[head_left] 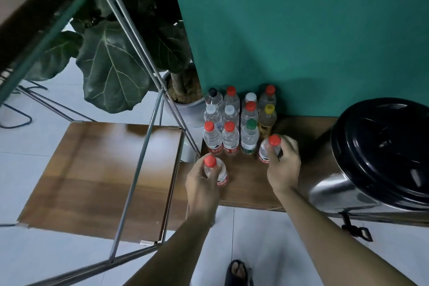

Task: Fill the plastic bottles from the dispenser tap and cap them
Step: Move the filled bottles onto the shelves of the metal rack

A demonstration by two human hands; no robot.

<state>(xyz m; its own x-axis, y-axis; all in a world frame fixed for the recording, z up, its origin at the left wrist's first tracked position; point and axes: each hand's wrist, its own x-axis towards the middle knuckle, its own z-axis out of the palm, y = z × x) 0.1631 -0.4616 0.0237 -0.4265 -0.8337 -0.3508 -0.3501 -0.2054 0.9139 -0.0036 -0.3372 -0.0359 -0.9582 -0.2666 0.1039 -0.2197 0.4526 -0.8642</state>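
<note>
A red-capped bottle was grasped by the left hand near the table's front edge. Another was grasped by the right hand. Their red labels could not be read.

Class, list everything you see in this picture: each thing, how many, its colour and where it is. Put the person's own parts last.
Standing bottles: eleven, clear; caps red, white, green, yellow, black; clustered on the wooden shelf by the wall.
Held bottles: two, clear, red caps, nearer the shelf's front.
Wooden shelf: one, brown, against the wall.
Dispenser: one, steel body, black lid, right end of shelf.
Tap: one, black, below the dispenser.
Wall: teal.
Potted plant: one, dark green, left of bottles.
Metal rack: one, silver, left.
Left hand: grips a bottle.
Right hand: grips a bottle.
</note>
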